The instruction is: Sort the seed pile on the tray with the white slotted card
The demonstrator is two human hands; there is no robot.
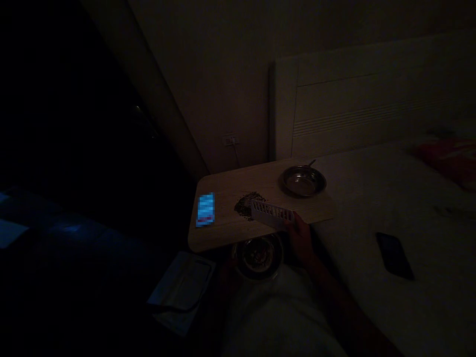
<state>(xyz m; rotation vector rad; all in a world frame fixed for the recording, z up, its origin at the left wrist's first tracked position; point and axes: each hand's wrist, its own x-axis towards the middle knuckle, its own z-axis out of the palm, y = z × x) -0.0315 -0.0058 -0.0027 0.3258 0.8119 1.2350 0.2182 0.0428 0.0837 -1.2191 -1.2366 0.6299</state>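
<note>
The picture is very dark. My right hand (298, 235) is closed around the end of a pale, long, slotted plastic piece (269, 218), whose exact kind I cannot make out. Its far end touches a pile of small dark seed-like bits (244, 204) on a wooden tabletop (226, 186). Just below the table's near edge, a round metal bowl (277, 265) sits over my lap with some bits in it. My left hand (228, 272), dim and partly lost in shadow, grips this bowl's left side.
Another metal bowl (304, 182) with a utensil handle stands at the table's back right. A lit, blurred screen (206, 209) lies at the left. On the bed to the right rests a dark phone (394, 255). A pale box-like object (182, 290) is at lower left.
</note>
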